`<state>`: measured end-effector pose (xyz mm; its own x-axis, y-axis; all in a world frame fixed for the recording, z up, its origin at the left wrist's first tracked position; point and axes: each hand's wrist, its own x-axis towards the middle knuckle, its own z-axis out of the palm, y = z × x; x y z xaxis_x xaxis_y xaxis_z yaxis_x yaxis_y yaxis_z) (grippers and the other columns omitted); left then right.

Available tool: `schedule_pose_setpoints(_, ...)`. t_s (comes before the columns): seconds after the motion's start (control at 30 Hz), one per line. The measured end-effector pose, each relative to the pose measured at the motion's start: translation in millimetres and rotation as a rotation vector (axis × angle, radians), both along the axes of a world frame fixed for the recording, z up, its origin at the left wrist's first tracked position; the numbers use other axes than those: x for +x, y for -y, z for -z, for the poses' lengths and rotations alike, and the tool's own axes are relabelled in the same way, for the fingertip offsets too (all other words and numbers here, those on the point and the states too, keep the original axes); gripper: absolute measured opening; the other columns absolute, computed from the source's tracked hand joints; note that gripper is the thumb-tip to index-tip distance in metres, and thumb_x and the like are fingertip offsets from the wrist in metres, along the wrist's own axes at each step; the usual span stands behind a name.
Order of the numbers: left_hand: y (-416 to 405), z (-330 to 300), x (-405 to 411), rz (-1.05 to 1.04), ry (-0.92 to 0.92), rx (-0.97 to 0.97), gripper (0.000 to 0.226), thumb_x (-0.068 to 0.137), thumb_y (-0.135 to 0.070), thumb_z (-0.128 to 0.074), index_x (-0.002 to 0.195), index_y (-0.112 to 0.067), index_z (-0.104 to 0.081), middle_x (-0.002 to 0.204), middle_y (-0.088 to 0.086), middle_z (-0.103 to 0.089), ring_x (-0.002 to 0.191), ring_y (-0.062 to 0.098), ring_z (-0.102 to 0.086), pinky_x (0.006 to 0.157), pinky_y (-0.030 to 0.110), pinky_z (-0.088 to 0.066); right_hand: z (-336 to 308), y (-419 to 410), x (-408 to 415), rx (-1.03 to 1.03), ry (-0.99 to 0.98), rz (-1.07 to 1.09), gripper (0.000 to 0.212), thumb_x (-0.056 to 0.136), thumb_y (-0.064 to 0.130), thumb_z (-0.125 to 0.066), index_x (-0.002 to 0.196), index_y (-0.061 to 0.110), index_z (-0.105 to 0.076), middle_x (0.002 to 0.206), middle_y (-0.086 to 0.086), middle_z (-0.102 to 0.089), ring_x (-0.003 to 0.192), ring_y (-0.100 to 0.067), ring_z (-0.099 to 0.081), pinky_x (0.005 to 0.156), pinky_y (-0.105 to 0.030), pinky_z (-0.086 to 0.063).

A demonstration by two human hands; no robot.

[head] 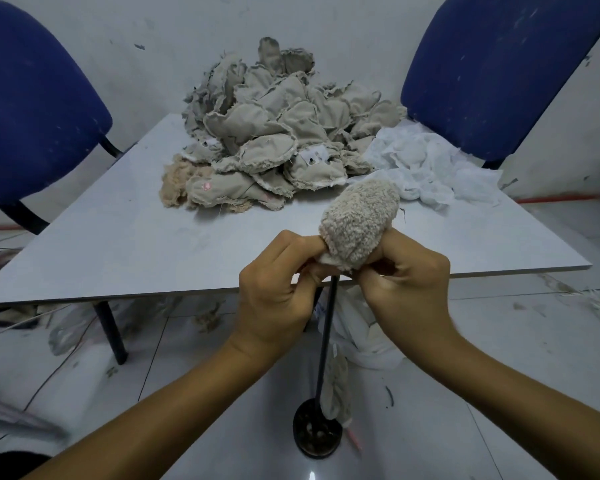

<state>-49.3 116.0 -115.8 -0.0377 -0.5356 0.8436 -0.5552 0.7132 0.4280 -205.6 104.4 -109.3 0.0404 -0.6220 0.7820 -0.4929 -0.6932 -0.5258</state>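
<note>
— So, what does it look like?
— It's a fuzzy beige terry-cloth pouch [357, 223], rounded, capping a thin black metal rod [326, 341] just over the near edge of the grey surface [118, 244].
— And the hands?
— The left hand [278, 285] and right hand [407, 284] both curl round its lower hem, pinching from either side.
— Around it?
— A heap of beige fabric shells [274, 133] and white gauzy cloth [426, 168] lie farther back.

Pale grey table [118, 237], beige fuzzy plush shell [359, 223] at its front edge, grey-beige fabric pile [284, 126] at the far edge, pink mark [207, 186] on one piece, white gauzy cloth [430, 164] toward the far right corner, blue chairs [499, 71], black rod [326, 341].
</note>
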Motion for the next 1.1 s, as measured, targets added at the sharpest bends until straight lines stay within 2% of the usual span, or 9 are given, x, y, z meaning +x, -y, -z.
schedule_pose_setpoints(0.07,0.2,1.5,-0.2,0.044,-0.042,0.014,0.023,0.086,-0.002,-0.068,0.096,-0.020,-0.060,0.083,-0.007,-0.056,0.073,0.012,-0.057,0.062,0.035,-0.051,0.6,0.4,-0.3,0.020,0.021,-0.018,0.023,0.065,-0.015,-0.066,0.059,0.005,-0.058,0.057,0.005,-0.052,0.054,-0.009,-0.044,0.050,-0.016,-0.032)
schedule_pose_setpoints(0.17,0.4,3.0,0.6,0.082,-0.044,0.016,0.015,0.089,-0.010,-0.064,0.099,-0.021,-0.060,0.082,-0.002,-0.060,0.073,0.015,-0.059,0.062,0.037,-0.051,2.1,0.5,-0.7,0.020,0.021,-0.023,0.019,0.066,-0.014,-0.065,0.061,0.004,-0.061,0.058,0.003,-0.056,0.055,-0.010,-0.048,0.052,-0.014,-0.035)
schedule_pose_setpoints(0.27,1.8,6.7,0.7,0.076,-0.054,0.008,0.016,0.090,-0.008,-0.065,0.100,-0.020,-0.060,0.081,0.003,-0.062,0.073,0.020,-0.060,0.061,0.040,-0.051,2.7,0.4,0.5,0.018,0.031,-0.012,0.018,0.066,-0.014,-0.065,0.061,0.003,-0.061,0.058,0.003,-0.055,0.055,-0.009,-0.047,0.053,-0.013,-0.034)
schedule_pose_setpoints(0.4,1.3,9.5,-1.6,0.055,-0.054,0.018,0.024,0.089,-0.001,-0.065,0.101,-0.021,-0.059,0.080,0.006,-0.062,0.071,0.023,-0.061,0.059,0.041,-0.051,5.9,0.5,-0.4,0.025,0.057,-0.029,0.019,0.066,-0.017,-0.065,0.061,0.001,-0.060,0.058,-0.003,-0.058,0.054,-0.012,-0.048,0.051,-0.019,-0.037)
schedule_pose_setpoints(0.53,0.9,12.9,-3.6,0.090,-0.081,0.031,0.015,0.093,-0.011,-0.061,0.105,-0.020,-0.060,0.086,0.002,-0.066,0.077,0.016,-0.064,0.066,0.036,-0.054,8.2,1.3,0.6,0.039,0.076,-0.054,0.025,0.067,-0.022,-0.069,0.064,0.001,-0.062,0.060,-0.003,-0.060,0.055,-0.013,-0.051,0.052,-0.023,-0.041)
schedule_pose_setpoints(0.7,2.0,16.2,-5.0,0.136,-0.136,0.073,0.016,0.094,-0.013,-0.060,0.109,-0.017,-0.062,0.094,-0.001,-0.068,0.085,0.015,-0.069,0.073,0.035,-0.058,10.6,4.4,-0.7,0.073,0.115,-0.067,0.026,0.066,-0.022,-0.070,0.064,0.003,-0.062,0.060,-0.002,-0.062,0.056,-0.015,-0.055,0.051,-0.032,-0.044)
schedule_pose_setpoints(0.9,-0.5,15.7,-4.1,0.131,-0.146,0.088,0.016,0.095,-0.016,-0.061,0.109,-0.012,-0.065,0.095,-0.002,-0.069,0.087,0.011,-0.069,0.077,0.027,-0.058,14.9,8.8,1.6,0.143,0.185,-0.107,0.015,0.071,-0.007,-0.070,0.067,0.005,-0.062,0.063,-0.001,-0.064,0.059,-0.021,-0.060,0.053,-0.039,-0.047)
schedule_pose_setpoints(1.0,-11.1,35.7,1.8,0.034,-0.044,0.219,0.009,0.088,-0.005,-0.066,0.096,-0.004,-0.071,0.084,-0.002,-0.068,0.076,0.005,-0.061,0.067,0.021,-0.049,38.0,3.2,-1.2,0.230,0.044,-0.107,0.013,0.070,-0.007,-0.074,0.069,0.002,-0.064,0.064,-0.004,-0.066,0.058,-0.021,-0.060,0.051,-0.037,-0.047)
schedule_pose_setpoints(1.1,-26.8,55.3,7.7,0.034,0.112,0.299,0.005,0.087,-0.003,-0.066,0.089,-0.003,-0.071,0.077,0.007,-0.066,0.069,0.016,-0.060,0.059,0.028,-0.047,60.5,-7.0,-5.6,0.223,-0.049,-0.144,0.017,0.070,-0.014,-0.077,0.074,0.001,-0.069,0.067,-0.005,-0.066,0.058,-0.016,-0.059,0.050,-0.032,-0.047)
